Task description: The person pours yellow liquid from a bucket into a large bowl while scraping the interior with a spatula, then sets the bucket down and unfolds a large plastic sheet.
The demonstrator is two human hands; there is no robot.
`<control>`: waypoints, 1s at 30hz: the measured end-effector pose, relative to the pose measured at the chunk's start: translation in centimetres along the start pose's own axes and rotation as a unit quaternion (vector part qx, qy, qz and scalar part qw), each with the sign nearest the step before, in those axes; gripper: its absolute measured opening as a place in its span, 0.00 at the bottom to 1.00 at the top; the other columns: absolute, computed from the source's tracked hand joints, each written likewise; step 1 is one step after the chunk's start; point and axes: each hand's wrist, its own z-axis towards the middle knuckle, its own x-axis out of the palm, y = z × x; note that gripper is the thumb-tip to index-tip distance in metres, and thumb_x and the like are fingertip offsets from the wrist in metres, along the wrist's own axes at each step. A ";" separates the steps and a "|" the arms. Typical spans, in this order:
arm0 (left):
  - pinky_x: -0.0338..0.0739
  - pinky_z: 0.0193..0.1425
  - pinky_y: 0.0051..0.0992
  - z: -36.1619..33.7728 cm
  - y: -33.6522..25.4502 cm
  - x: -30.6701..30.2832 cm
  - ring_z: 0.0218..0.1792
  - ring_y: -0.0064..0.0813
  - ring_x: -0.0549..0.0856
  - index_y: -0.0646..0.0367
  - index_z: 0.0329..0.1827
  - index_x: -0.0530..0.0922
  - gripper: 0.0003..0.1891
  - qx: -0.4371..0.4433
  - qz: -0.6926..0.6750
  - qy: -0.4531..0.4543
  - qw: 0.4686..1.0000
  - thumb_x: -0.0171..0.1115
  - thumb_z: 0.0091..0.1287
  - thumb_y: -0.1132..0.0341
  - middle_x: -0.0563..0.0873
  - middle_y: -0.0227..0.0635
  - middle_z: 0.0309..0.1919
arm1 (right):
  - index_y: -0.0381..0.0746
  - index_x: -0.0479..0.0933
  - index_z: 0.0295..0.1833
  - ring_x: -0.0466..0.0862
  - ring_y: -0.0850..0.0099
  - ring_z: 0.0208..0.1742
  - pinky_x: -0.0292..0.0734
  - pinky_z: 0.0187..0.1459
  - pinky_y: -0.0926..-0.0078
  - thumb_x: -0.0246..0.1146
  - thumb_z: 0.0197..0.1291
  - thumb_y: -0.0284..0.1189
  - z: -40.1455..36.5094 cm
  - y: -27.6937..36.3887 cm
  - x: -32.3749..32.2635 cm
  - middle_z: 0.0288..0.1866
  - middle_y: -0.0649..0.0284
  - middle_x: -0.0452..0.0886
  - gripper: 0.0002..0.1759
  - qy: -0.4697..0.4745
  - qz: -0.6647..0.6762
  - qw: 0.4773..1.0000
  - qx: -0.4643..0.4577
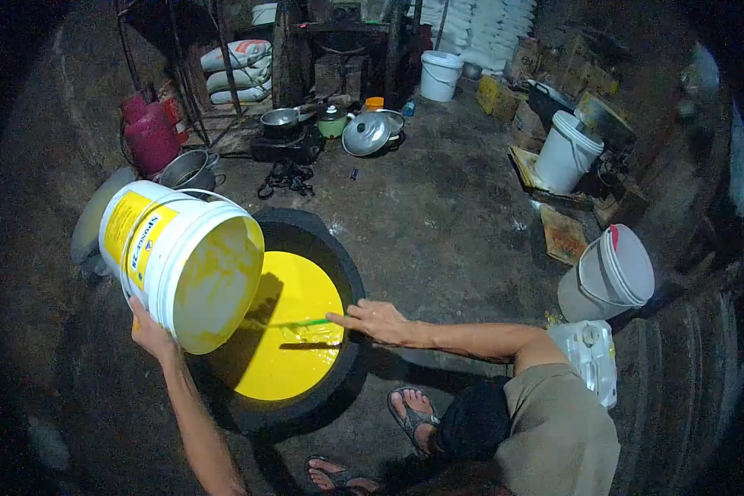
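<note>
The person's left hand (152,332) grasps the lower side of a white plastic bucket (145,227), near its mouth. The bucket lies tipped on its side above the left part of a round black tub (351,277), its open mouth facing right and down over the tub. Its yellow label reads "SPONGE-28", and yellow smears coat its pale inner wall. The tub stands on the dark floor (463,256) and holds smooth, bright yellow liquid (293,372), rippled near the green stick (312,322).

The right hand (380,322) is closed around one end of that stick, which reaches out over the liquid; whether its far end dips in cannot be told.

To the right stand a white bucket (603,273) with a wire handle and, just beside it, a translucent jerrycan (585,355); their contents cannot be made out. Farther off are two more white buckets (568,153), a frying pan (281,120) on a stove (288,147), a lidded green pot (332,124) and a red gas cylinder (149,136).
</note>
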 end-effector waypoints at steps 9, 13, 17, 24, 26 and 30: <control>0.80 0.43 0.28 0.2 -0.4 -0.1 0.38 0.28 0.87 0.73 0.54 0.80 0.27 0.013 0.010 0.013 1.000 0.52 0.77 0.50 0.88 0.41 0.41 | 0.50 0.63 0.75 0.79 0.61 0.37 0.82 0.32 0.62 0.56 0.58 0.25 -0.2 -0.1 0.5 0.40 0.59 0.74 0.36 0.004 0.020 1.000 0.001; 0.81 0.43 0.28 0.0 -1.0 0.4 0.38 0.29 0.87 0.73 0.53 0.81 0.27 -0.003 -0.026 0.011 1.000 0.51 0.77 0.51 0.88 0.42 0.41 | 0.50 0.62 0.75 0.79 0.61 0.38 0.81 0.34 0.63 0.58 0.56 0.24 0.4 -1.1 1.7 0.41 0.59 0.73 0.38 0.034 -0.004 0.999 0.017; 0.81 0.43 0.29 0.5 -0.1 0.2 0.39 0.30 0.87 0.73 0.52 0.81 0.27 0.004 0.013 0.008 1.000 0.51 0.77 0.51 0.88 0.42 0.42 | 0.49 0.63 0.74 0.79 0.59 0.41 0.81 0.35 0.63 0.58 0.56 0.23 0.1 -0.6 0.2 0.43 0.58 0.75 0.37 0.035 0.016 0.999 0.036; 0.82 0.44 0.29 0.6 -0.1 -0.3 0.40 0.29 0.88 0.73 0.55 0.79 0.26 -0.012 -0.027 0.025 0.999 0.51 0.77 0.53 0.88 0.42 0.45 | 0.50 0.63 0.74 0.80 0.59 0.43 0.82 0.38 0.61 0.58 0.57 0.24 -0.4 -0.7 1.4 0.45 0.58 0.75 0.36 0.070 0.012 0.996 0.045; 0.82 0.45 0.29 0.7 -0.2 -0.4 0.40 0.29 0.88 0.73 0.55 0.79 0.25 -0.009 -0.036 0.032 0.999 0.52 0.77 0.53 0.87 0.43 0.46 | 0.51 0.64 0.74 0.80 0.58 0.44 0.82 0.39 0.59 0.57 0.58 0.24 -1.1 -1.4 2.3 0.46 0.59 0.75 0.36 0.078 0.016 0.995 0.061; 0.81 0.45 0.28 1.4 0.3 -0.8 0.41 0.29 0.87 0.72 0.55 0.79 0.25 -0.015 -0.074 0.038 0.996 0.53 0.77 0.53 0.87 0.42 0.45 | 0.52 0.62 0.75 0.80 0.56 0.46 0.81 0.41 0.58 0.58 0.58 0.24 -0.4 -1.6 1.5 0.47 0.58 0.75 0.37 0.070 0.043 0.994 0.077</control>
